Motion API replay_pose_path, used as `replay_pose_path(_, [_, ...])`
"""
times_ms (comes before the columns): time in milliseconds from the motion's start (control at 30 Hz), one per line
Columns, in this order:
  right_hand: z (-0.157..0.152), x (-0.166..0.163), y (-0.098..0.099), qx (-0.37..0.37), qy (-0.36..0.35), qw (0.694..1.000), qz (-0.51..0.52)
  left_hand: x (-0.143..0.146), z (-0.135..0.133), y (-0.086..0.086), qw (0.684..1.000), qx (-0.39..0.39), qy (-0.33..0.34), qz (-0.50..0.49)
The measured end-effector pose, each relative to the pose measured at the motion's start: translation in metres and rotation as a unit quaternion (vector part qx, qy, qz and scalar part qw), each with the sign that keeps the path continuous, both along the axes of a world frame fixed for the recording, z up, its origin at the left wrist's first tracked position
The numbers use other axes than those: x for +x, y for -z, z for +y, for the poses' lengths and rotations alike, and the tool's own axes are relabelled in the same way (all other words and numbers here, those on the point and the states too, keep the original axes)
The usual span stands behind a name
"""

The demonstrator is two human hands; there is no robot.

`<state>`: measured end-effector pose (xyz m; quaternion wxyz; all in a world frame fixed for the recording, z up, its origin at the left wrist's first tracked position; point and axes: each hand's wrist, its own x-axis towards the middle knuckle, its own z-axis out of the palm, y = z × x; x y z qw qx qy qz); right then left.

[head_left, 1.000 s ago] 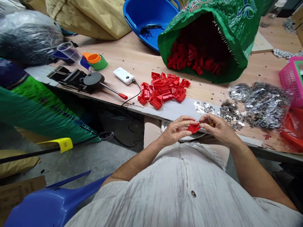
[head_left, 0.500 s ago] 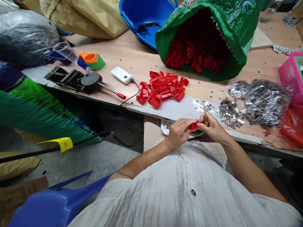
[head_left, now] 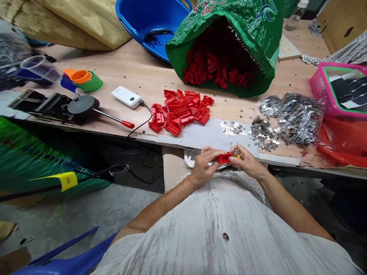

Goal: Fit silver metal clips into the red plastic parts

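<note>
Both hands meet just below the table's front edge, over my lap. My left hand (head_left: 204, 165) pinches a small red plastic piece (head_left: 223, 157). My right hand (head_left: 247, 163) is closed on the other end of that piece and also grips a thin metal tool with a yellow handle (head_left: 237, 152) that points upward. A heap of the same red pieces (head_left: 180, 111) lies on the table straight ahead. Small shiny metal parts (head_left: 233, 128) are scattered on a grey sheet (head_left: 206, 134) close to my right hand.
A green sack (head_left: 246, 34) lying on its side spills more red pieces. Behind it sits a blue basin (head_left: 137, 23). Bags of metal parts (head_left: 295, 114), a pink basket (head_left: 338, 91) and a red tray (head_left: 344, 145) are at right. A white power bank (head_left: 126, 96), a black press (head_left: 65, 107) and cups (head_left: 82, 78) are at left.
The view has swung to the right and slightly up, so the table things shifted left. My hands stay together on the red piece, and the metal tool now stands upright in my right hand.
</note>
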<state>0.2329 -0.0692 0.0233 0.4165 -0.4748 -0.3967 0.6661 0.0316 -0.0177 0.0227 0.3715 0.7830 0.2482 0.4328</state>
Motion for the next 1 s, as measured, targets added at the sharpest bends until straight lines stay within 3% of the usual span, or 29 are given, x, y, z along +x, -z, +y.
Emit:
replay_pose_path(133, [-0.005, -0.003, 0.002, -0.026, -0.01, 0.998, 0.065, -0.003, 0.006, 0.006, 0.991, -0.121, 0.044, -0.033])
replay_pose_path(233, [-0.005, -0.006, 0.001, -0.028, -0.024, 0.997, 0.072, -0.005, 0.01, 0.013, 0.963, -0.249, 0.067, -0.078])
replay_pose_path(333, [0.002, 0.003, -0.002, 0.004, -0.068, 0.998, -0.018, -0.007, 0.01, 0.018, 0.909, -0.383, 0.086, -0.143])
replay_pose_path(400, [0.012, 0.018, -0.004, 0.051, -0.04, 0.984, -0.165, -0.008, 0.009, 0.017, 0.866, -0.453, 0.092, -0.19])
replay_pose_path(433, [0.018, 0.027, -0.004, 0.081, 0.008, 0.961, -0.265, -0.009, 0.009, 0.015, 0.847, -0.479, 0.093, -0.211])
replay_pose_path(500, [0.031, 0.046, -0.004, 0.135, 0.079, 0.871, -0.465, -0.011, 0.009, 0.011, 0.818, -0.511, 0.099, -0.245])
replay_pose_path(567, [0.042, 0.061, -0.004, 0.164, 0.091, 0.784, -0.592, -0.012, 0.008, 0.006, 0.799, -0.529, 0.115, -0.261])
replay_pose_path(633, [0.051, 0.071, -0.003, 0.169, 0.074, 0.731, -0.657, -0.014, 0.008, 0.002, 0.789, -0.538, 0.132, -0.267])
replay_pose_path(767, [0.062, 0.075, -0.005, 0.159, 0.022, 0.693, -0.703, -0.015, 0.007, 0.001, 0.783, -0.542, 0.137, -0.273])
replay_pose_path(1000, [0.075, 0.081, -0.008, 0.148, -0.033, 0.68, -0.718, -0.013, 0.01, 0.005, 0.799, -0.532, 0.102, -0.26])
